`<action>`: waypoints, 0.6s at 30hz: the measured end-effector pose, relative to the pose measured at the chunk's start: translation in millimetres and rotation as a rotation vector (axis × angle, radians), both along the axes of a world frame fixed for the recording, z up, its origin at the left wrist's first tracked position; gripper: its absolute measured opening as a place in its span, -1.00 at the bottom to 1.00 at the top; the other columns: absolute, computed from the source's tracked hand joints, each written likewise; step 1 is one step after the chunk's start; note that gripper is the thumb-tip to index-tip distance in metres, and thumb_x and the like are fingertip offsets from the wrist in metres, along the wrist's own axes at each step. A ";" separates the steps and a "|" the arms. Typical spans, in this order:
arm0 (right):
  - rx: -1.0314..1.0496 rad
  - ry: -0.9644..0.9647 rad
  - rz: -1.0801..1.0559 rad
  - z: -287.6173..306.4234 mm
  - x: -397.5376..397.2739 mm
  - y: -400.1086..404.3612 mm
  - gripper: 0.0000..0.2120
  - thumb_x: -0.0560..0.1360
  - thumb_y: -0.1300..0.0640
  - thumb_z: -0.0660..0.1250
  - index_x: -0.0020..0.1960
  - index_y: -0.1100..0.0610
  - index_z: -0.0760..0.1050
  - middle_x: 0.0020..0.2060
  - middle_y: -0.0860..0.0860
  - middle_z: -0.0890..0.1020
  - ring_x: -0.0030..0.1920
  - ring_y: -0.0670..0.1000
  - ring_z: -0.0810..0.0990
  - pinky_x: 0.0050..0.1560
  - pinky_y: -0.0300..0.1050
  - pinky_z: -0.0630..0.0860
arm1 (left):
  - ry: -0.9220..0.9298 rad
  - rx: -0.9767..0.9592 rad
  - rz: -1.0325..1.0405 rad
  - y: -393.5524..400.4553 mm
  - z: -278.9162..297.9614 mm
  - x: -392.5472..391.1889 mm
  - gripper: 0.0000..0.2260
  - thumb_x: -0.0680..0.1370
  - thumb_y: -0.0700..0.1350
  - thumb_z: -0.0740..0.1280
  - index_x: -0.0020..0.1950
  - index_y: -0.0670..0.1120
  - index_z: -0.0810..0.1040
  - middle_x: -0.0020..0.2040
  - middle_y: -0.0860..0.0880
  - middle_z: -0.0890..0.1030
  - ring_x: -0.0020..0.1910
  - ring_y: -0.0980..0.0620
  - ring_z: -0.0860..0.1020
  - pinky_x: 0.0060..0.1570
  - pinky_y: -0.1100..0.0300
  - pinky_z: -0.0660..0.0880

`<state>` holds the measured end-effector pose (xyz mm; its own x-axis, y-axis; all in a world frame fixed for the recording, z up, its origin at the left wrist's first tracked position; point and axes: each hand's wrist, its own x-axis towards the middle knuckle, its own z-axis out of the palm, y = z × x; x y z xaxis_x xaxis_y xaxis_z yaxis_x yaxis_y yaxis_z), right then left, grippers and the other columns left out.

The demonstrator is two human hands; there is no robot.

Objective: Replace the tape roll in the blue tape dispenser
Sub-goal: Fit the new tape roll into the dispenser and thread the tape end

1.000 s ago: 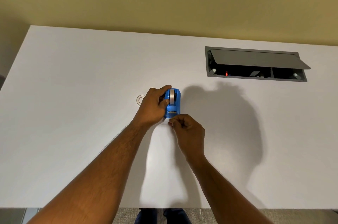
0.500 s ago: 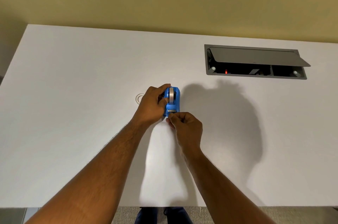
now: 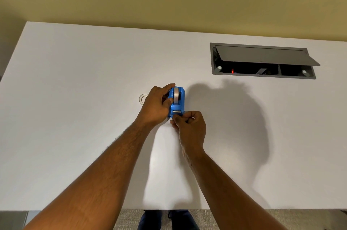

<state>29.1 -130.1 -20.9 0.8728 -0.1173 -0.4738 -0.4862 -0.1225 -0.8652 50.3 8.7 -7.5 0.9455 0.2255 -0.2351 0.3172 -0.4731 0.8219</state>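
Observation:
The blue tape dispenser stands on the white table near its middle, cutter end toward me. A tape roll sits in its top slot. My left hand wraps the dispenser's left side, thumb resting by the roll. My right hand is at the cutter end, with thumb and fingers pinched together just below the metal blade; the tape end between them is too thin to make out. A clear ring, a second tape roll, lies flat on the table left of my left hand, partly hidden.
A grey cable box with its lid propped open is sunk into the table at the back right. A yellow wall rises behind the table. The table's near edge runs below my forearms, with carpet and my shoes beneath it.
Both hands and the dispenser stay almost where they were. My right fingers have kept pinching at the cutter end, shifting only slightly.

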 end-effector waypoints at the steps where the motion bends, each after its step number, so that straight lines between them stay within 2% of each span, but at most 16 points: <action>1: 0.002 -0.005 0.001 -0.5 0.2 -0.1 -0.74 0.41 0.22 0.55 -0.09 0.07 0.47 -0.18 -0.01 0.69 -0.23 0.04 0.74 -0.05 0.10 0.69 | 0.000 0.003 -0.004 -0.2 0.3 0.2 -0.58 0.64 -0.14 0.29 0.50 0.05 0.42 0.30 -0.06 0.53 0.29 -0.02 0.52 0.37 -0.04 0.47; 5: 0.005 -0.021 -0.003 -2.8 1.4 -0.6 -0.70 0.41 0.19 0.56 -0.05 0.01 0.45 -0.17 -0.06 0.67 -0.24 0.01 0.74 -0.10 0.02 0.70 | 0.003 -0.002 0.005 -1.1 2.1 -0.7 -0.57 0.64 -0.17 0.28 0.51 0.04 0.41 0.30 -0.07 0.50 0.29 -0.02 0.51 0.37 0.04 0.45; 10: -0.126 -0.096 0.063 -7.7 3.1 -1.6 -0.71 0.43 0.08 0.54 0.00 -0.01 0.45 -0.18 -0.15 0.63 -0.23 -0.03 0.70 -0.12 -0.14 0.68 | -0.009 0.009 -0.001 -1.8 2.9 -1.2 -0.58 0.64 -0.18 0.28 0.51 0.02 0.41 0.30 -0.08 0.49 0.30 0.00 0.48 0.31 0.17 0.38; 15: -0.303 -0.204 0.178 -8.4 8.1 -10.0 -0.71 0.44 -0.05 0.52 0.01 -0.10 0.42 -0.31 -0.14 0.62 -0.25 -0.22 0.59 -0.26 -0.49 0.46 | -0.014 0.001 -0.006 -1.2 2.9 -0.5 -0.58 0.64 -0.20 0.28 0.49 0.01 0.43 0.28 -0.09 0.50 0.29 -0.03 0.49 0.36 0.04 0.44; 18: -0.375 -0.254 0.292 -8.1 12.5 -15.5 -0.69 0.47 -0.09 0.47 0.16 -0.14 0.47 -0.30 -0.19 0.61 -0.28 -0.19 0.58 -0.25 -0.46 0.46 | -0.019 0.017 -0.008 -0.9 0.3 0.7 -0.59 0.64 -0.20 0.28 0.49 0.01 0.43 0.27 -0.09 0.51 0.26 0.01 0.48 0.30 0.13 0.43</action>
